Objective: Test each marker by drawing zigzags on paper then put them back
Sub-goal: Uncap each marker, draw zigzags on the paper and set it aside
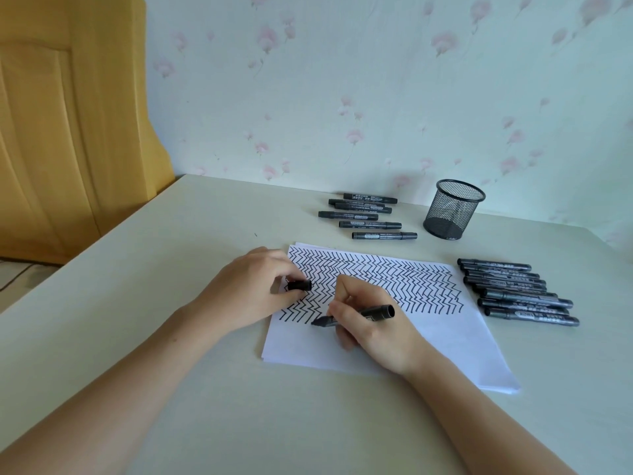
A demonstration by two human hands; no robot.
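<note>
With the right hand (370, 323) gripping the uncapped black marker (356, 315), tip on the paper (428, 341) at the lowest zigzag row, and the left hand (253, 286) pinching its cap (299, 285), a dragging palm could smear fresh ink.

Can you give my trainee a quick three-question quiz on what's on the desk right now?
1. True or false: the mesh pen cup is full of markers.
2. What does the left hand hold? A) a cap B) an eraser C) nothing
3. Fill in: the right hand holds the open marker with its tip on the ____.

Key:
1. False; it looks empty, and markers lie on the table in two groups.
2. A
3. paper
</note>
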